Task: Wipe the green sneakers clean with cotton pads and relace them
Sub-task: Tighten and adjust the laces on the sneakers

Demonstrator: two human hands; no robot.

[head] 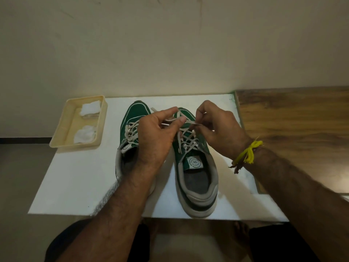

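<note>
now we judge wiping done: both green sneakers [190, 148] sit laced on the tabletop [79, 186]; our left hand [156, 137] and right hand [217, 129] pinch the lace ends [188, 123], knot left.

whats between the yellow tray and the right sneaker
The left sneaker lies between the tray and the right sneaker, with the left hand above it, as the head view shows.
</note>
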